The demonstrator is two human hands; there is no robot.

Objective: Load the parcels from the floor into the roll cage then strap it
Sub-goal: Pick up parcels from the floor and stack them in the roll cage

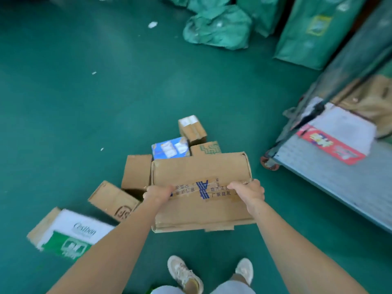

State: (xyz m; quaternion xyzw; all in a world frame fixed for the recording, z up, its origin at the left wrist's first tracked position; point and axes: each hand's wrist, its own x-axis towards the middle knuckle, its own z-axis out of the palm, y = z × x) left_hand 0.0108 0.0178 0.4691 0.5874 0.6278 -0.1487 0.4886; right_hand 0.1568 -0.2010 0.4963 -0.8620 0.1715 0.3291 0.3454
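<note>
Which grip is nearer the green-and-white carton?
Left. The left grip holds the taped box at its left, toward the green-and-white carton; the right grip holds farther right.

The person's left hand (158,194) and right hand (249,193) are bare, as are both forearms (118,240), and below them show pale grey-blue shorts (231,288) and cream, lace-up trainers (184,274) with yellowish trim.

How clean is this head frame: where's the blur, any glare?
Head view: sharpest at the centre, on the large cardboard box and the left hand and right hand gripping it; motion blur smears the edges, worst on the green-and-white box at lower left and the roll cage at right; green sacks at top are soft; faint sheen on the green floor, no harsh shadows.
</note>
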